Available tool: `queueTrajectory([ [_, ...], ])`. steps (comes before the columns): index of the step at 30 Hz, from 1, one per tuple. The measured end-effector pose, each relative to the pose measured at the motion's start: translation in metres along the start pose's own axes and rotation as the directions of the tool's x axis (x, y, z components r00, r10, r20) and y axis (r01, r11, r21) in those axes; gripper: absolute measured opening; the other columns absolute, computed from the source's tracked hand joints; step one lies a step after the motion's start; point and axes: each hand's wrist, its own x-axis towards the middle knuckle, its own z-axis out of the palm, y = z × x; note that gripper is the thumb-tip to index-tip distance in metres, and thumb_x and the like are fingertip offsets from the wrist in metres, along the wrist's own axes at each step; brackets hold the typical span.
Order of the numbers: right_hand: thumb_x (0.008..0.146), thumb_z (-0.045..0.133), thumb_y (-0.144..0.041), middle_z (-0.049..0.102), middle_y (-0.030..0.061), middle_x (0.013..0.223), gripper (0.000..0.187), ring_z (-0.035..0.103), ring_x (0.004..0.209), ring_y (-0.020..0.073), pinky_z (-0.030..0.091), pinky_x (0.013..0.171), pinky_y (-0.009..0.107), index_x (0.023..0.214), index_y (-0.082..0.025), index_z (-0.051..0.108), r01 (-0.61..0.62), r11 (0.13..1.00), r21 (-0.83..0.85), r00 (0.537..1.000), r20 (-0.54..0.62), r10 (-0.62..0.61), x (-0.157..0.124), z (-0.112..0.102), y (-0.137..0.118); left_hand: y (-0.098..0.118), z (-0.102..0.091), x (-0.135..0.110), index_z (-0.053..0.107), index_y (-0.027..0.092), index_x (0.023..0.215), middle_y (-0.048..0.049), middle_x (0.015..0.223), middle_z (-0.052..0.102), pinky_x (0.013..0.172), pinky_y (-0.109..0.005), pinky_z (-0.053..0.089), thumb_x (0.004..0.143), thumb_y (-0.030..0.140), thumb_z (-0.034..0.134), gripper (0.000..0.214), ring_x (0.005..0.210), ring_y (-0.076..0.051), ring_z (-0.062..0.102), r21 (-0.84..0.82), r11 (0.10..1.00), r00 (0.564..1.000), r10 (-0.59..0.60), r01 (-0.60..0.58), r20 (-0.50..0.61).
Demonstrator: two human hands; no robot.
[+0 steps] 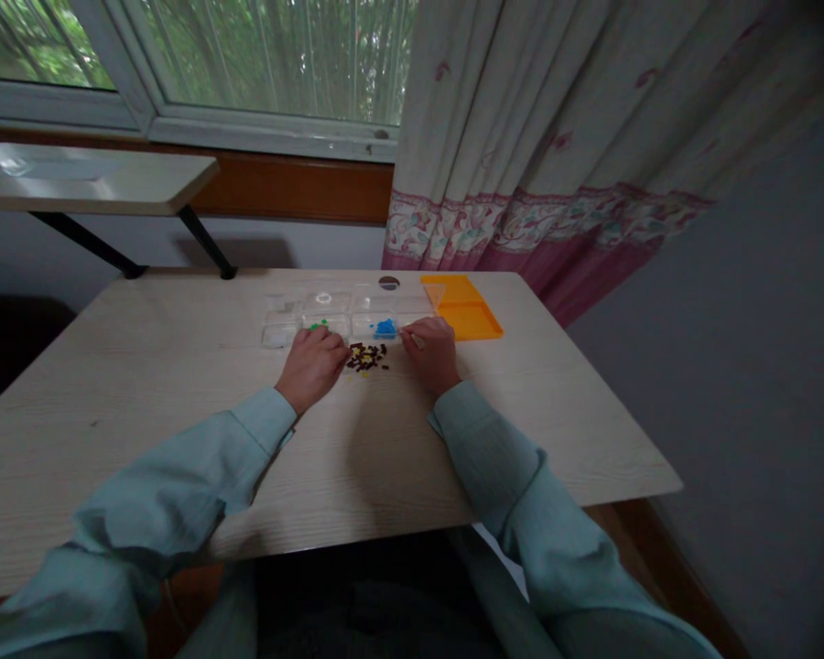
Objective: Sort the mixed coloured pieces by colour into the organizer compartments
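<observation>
A small pile of dark brown and yellow pieces lies on the table in front of a clear plastic compartment tray. My left hand is closed at the pile's left side, its fingertips touching or nearly touching the pieces. My right hand is closed in a pinch at the tray's front right edge. Whatever either hand holds is too small to make out. Blue pieces are heaped in one tray compartment, left of my right fingertips. Green pieces sit in another, just beyond my left hand.
An orange plastic tray lies behind my right hand, at the clear tray's right end. Beyond them is a round hole in the tabletop. A raised shelf stands at the back left. Curtains hang behind the table.
</observation>
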Motion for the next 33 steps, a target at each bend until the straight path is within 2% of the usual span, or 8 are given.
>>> queueTrajectory([
  [6,0.094,0.054,-0.039,0.071,0.0049,0.086,0.028,0.056,0.089,0.0203,0.035,0.081,0.034,0.084,-0.021,0.074,-0.001,1.0,0.017,1.0,-0.008,0.001,0.0,0.0,0.0,-0.002,0.0,-0.002,0.072,0.023,0.093,-0.0088,0.087,0.065,0.075,-0.041,0.031,0.092,0.028,0.054,0.019,0.094,-0.028,0.05,0.031,0.999,1.0,-0.008,0.008,-0.006],
  [15,0.094,0.054,-0.038,0.071,0.0054,0.088,0.027,0.057,0.09,0.0204,0.036,0.082,0.034,0.084,-0.022,0.073,-0.02,1.0,-0.001,1.0,-0.014,0.02,0.001,-0.002,-0.005,-0.003,0.006,0.001,0.071,0.022,0.091,-0.0091,0.089,0.063,0.075,-0.042,0.033,0.093,0.034,0.053,0.021,0.093,-0.028,0.05,-0.032,0.999,0.999,-0.031,0.031,-0.013],
  [25,0.093,0.056,-0.038,0.071,0.0048,0.087,0.026,0.057,0.089,0.0199,0.037,0.083,0.034,0.085,-0.021,0.073,-0.011,1.0,0.028,1.0,-0.021,0.011,0.0,-0.001,-0.002,-0.003,0.016,0.001,0.066,0.018,0.091,-0.011,0.092,0.06,0.078,-0.04,0.037,0.095,0.03,0.047,0.022,0.094,-0.027,0.051,-0.074,0.994,0.996,-0.083,0.081,-0.022],
  [28,0.093,0.056,-0.038,0.071,0.0053,0.087,0.027,0.057,0.088,0.02,0.038,0.083,0.034,0.084,-0.02,0.073,-0.013,1.0,0.026,1.0,-0.029,0.013,0.0,-0.002,-0.002,-0.005,0.019,0.0,0.064,0.017,0.09,-0.0103,0.093,0.059,0.08,-0.04,0.039,0.095,0.03,0.048,0.021,0.093,-0.026,0.051,-0.155,0.982,0.992,-0.116,0.107,-0.055],
  [33,0.094,0.054,-0.038,0.071,0.005,0.086,0.027,0.058,0.088,0.0201,0.038,0.083,0.035,0.086,-0.022,0.074,0.039,0.998,0.045,0.999,0.011,-0.04,-0.001,-0.007,-0.013,-0.006,0.019,0.003,0.061,0.017,0.089,-0.0081,0.089,0.058,0.083,-0.036,0.042,0.097,0.032,0.044,0.024,0.091,-0.022,0.052,-0.422,0.897,0.965,-0.215,0.133,-0.152],
])
